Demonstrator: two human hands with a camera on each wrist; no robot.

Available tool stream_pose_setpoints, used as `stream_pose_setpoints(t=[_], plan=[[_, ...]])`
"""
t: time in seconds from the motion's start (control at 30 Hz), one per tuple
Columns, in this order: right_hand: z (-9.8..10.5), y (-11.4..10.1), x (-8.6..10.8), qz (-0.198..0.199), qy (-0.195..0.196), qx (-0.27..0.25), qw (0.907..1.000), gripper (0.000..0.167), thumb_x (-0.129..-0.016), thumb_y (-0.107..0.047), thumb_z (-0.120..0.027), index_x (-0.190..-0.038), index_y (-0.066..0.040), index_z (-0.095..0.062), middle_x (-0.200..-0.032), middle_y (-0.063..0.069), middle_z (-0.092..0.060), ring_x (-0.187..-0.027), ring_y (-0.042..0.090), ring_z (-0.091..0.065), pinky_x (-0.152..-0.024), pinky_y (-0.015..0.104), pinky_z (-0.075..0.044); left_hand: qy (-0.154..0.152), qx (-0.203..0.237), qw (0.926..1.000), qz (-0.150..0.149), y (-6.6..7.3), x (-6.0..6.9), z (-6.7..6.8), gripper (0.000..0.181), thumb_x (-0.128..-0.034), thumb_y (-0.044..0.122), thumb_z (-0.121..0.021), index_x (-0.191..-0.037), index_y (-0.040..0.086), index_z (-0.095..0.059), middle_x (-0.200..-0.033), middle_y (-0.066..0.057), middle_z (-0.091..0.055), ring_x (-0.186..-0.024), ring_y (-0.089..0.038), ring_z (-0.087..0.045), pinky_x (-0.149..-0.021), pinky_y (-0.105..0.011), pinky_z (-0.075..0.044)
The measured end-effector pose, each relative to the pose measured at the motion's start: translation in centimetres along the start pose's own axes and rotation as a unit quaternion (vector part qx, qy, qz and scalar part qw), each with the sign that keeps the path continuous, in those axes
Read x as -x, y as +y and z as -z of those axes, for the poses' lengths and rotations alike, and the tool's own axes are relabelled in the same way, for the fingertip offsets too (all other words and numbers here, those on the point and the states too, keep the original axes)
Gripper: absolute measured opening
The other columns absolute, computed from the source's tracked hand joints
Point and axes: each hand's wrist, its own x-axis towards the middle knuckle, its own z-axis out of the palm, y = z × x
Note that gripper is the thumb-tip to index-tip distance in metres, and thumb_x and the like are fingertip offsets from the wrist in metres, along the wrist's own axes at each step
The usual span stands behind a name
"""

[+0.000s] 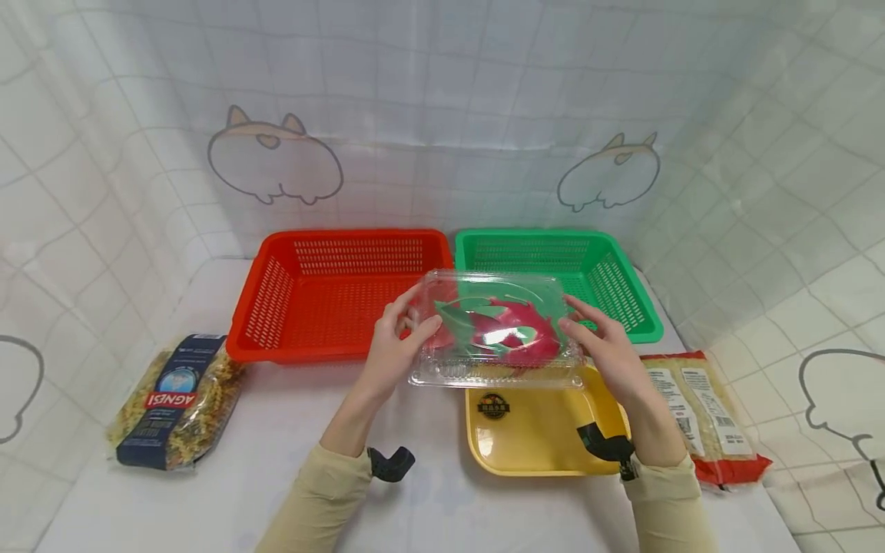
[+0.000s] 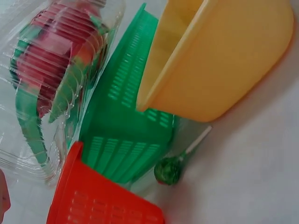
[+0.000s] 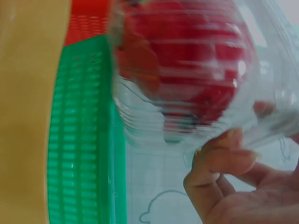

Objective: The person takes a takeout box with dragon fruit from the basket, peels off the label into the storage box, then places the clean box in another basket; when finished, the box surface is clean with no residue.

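A clear plastic clamshell box (image 1: 449,376) is held up between both hands, above the baskets' front edges. Inside it lie a pink-red dragon fruit (image 1: 532,334) and green leaf-like pieces (image 1: 456,322). My left hand (image 1: 383,357) grips the box's left end, thumb on top. At the right end my right hand (image 1: 615,357) holds it likewise; in the right wrist view its curled fingers (image 3: 224,161) touch the box's edge. Behind and below the box stand a red basket (image 1: 276,352) and a green basket (image 1: 646,334). A yellow tub (image 1: 539,438) sits beneath the right hand.
At the left lies a bag of spiral pasta (image 1: 173,403). A red-ended clear packet (image 1: 705,415) lies at the right, beside the yellow tub. The left wrist view shows a green-wrapped lollipop (image 2: 168,170) on the white table near the baskets. A patterned curtain (image 1: 442,100) rises behind.
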Motion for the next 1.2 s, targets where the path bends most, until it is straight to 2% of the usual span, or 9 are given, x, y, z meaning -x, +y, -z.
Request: stream_pose_setpoints(t=[0.03, 0.23, 0.27, 0.43, 0.53, 0.8, 0.93, 1.07, 1.2], plan=[[0.1, 0.0, -0.1, -0.001, 0.004, 0.005, 1.0000, 0.057, -0.103, -0.037, -0.054, -0.155, -0.018, -0.038, -0.126, 0.012, -0.045, -0.074, 0.015, -0.048, -0.067, 0.025, -0.044, 0.002, 0.000, 1.0000, -0.001, 0.0, -0.2, -0.3, 0.060, -0.0950, 0.020, -0.068, -0.150, 0.017, -0.045, -0.099, -0.007, -0.042, -0.079, -0.014, -0.048, -0.069, -0.024, -0.041], [0.9, -0.1, -0.8, -0.016, 0.028, -0.021, 0.9992, 0.059, -0.103, -0.040, -0.053, -0.155, -0.015, -0.037, -0.133, 0.014, -0.046, -0.065, 0.012, -0.041, -0.065, 0.028, -0.038, 0.010, -0.013, 0.9999, -0.002, 0.4, -1.4, -1.8, 0.061, -0.0945, 0.022, -0.067, -0.150, 0.014, -0.044, -0.098, -0.008, -0.044, -0.080, -0.014, -0.047, -0.074, -0.026, -0.042], [0.9, -0.1, -0.9, -0.017, 0.031, -0.027, 0.9990, 0.060, -0.103, -0.040, -0.053, -0.155, -0.015, -0.037, -0.131, 0.011, -0.047, -0.063, 0.012, -0.039, -0.065, 0.028, -0.038, 0.012, -0.015, 0.9998, -0.002, 0.4, -1.5, -2.0, 0.061, -0.0943, 0.022, -0.067, -0.150, 0.014, -0.044, -0.099, -0.008, -0.044, -0.082, -0.014, -0.047, -0.067, -0.026, -0.038], [1.4, 0.0, -1.3, -0.025, 0.046, -0.031, 0.9981, 0.061, -0.102, -0.046, -0.052, -0.154, -0.016, -0.039, -0.090, 0.000, -0.047, -0.063, 0.014, -0.042, -0.071, 0.029, -0.041, 0.026, -0.016, 0.9995, -0.007, 0.5, -2.3, -3.1, 0.061, -0.0937, 0.021, -0.067, -0.150, 0.011, -0.045, -0.097, -0.008, -0.044, -0.076, -0.015, -0.044, -0.070, -0.026, -0.036], [1.7, 0.1, -1.6, -0.032, 0.062, -0.035, 0.9970, 0.061, -0.101, -0.047, -0.053, -0.153, -0.016, -0.041, -0.078, -0.005, -0.044, -0.065, 0.014, -0.044, -0.075, 0.028, -0.041, 0.033, -0.002, 0.9994, -0.010, 0.5, -2.8, -3.8, 0.061, -0.0931, 0.019, -0.068, -0.149, 0.009, -0.046, -0.092, -0.006, -0.043, -0.073, -0.015, -0.042, -0.068, -0.026, -0.035], [2.3, 1.0, -2.5, -0.025, 0.095, -0.114, 0.9885, 0.059, -0.100, -0.038, -0.059, -0.148, -0.005, -0.046, -0.086, -0.005, -0.052, -0.061, 0.011, -0.041, -0.063, 0.022, -0.041, 0.047, 0.044, 0.9979, 0.010, 0.3, -4.0, -5.7, 0.062, -0.0932, 0.022, -0.068, -0.149, 0.009, -0.045, -0.096, -0.005, -0.038, -0.074, -0.015, -0.035, -0.067, -0.028, -0.031], [2.7, 1.4, -3.0, -0.027, 0.094, -0.108, 0.9893, 0.058, -0.101, -0.039, -0.058, -0.147, -0.005, -0.046, -0.088, -0.007, -0.056, -0.061, 0.011, -0.041, -0.067, 0.023, -0.041, 0.046, 0.044, 0.9977, 0.024, 0.1, -4.5, -6.1, 0.062, -0.0930, 0.023, -0.068, -0.150, 0.013, -0.045, -0.098, -0.004, -0.036, -0.073, -0.015, -0.033, -0.068, -0.030, -0.031], [3.5, 1.6, -3.5, -0.030, 0.087, -0.089, 0.9917, 0.060, -0.102, -0.039, -0.055, -0.149, -0.004, -0.043, -0.102, -0.010, -0.061, -0.061, 0.010, -0.042, -0.066, 0.021, -0.042, 0.035, 0.039, 0.9976, 0.046, 0.1, -5.1, -6.4, 0.063, -0.0929, 0.026, -0.067, -0.151, 0.018, -0.043, -0.101, -0.003, -0.035, -0.074, -0.015, -0.032, -0.070, -0.031, -0.032], [4.4, 1.6, -4.1, -0.039, 0.077, -0.063, 0.9943, 0.063, -0.103, -0.041, -0.053, -0.152, -0.005, -0.039, -0.102, -0.012, -0.060, -0.063, 0.010, -0.043, -0.066, 0.021, -0.043, 0.030, 0.048, 0.9962, 0.067, 0.1, -5.9, -6.9, 0.065, -0.0916, 0.025, -0.067, -0.151, 0.018, -0.042, -0.098, -0.002, -0.037, -0.065, -0.013, -0.033, -0.063, -0.029, -0.033]])
